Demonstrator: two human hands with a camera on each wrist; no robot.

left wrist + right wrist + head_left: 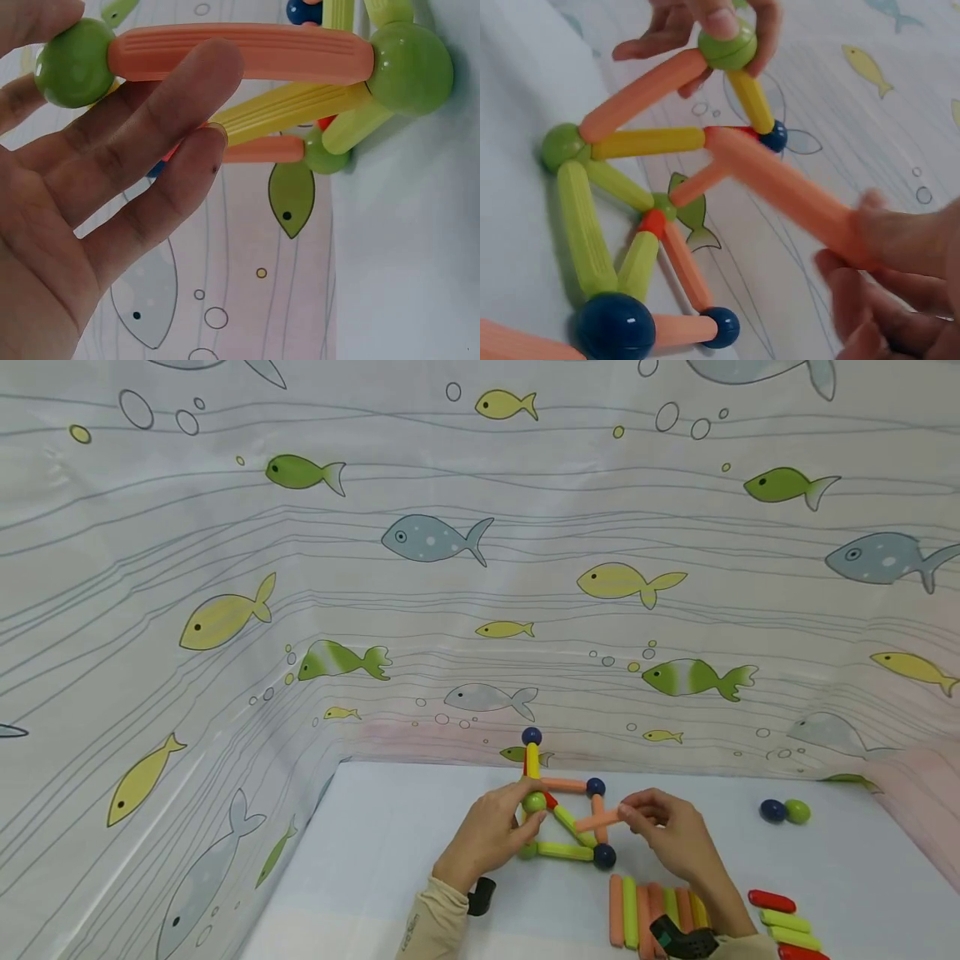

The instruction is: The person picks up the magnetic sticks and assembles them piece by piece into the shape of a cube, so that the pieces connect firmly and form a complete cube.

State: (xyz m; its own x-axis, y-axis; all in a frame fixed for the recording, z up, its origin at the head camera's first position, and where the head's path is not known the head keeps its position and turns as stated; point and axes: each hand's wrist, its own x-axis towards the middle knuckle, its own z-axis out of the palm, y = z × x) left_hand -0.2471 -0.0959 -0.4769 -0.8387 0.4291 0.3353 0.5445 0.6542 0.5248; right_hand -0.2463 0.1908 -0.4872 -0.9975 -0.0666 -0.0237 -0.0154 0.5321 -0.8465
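Observation:
My left hand (487, 833) grips a light green ball (727, 46) at a raised corner of a frame built of sticks and balls. From that ball an orange stick (240, 54) runs down to another green ball (411, 69) on the table, and a yellow stick (750, 100) leads to a dark blue ball (773, 136). My right hand (672, 832) pinches a loose orange stick (787, 193) by one end. Its other end points toward the frame and overlaps it in the head view. More dark blue balls (604, 857) join the frame's right-hand corners.
A row of orange, green and yellow sticks (632, 912) lies in front of the frame, partly behind my right forearm. Red and green sticks (772, 901) lie farther right. A dark blue ball (773, 811) and a green ball (798, 812) sit at the back right. Fish-patterned sheeting (555, 668) rises behind the table.

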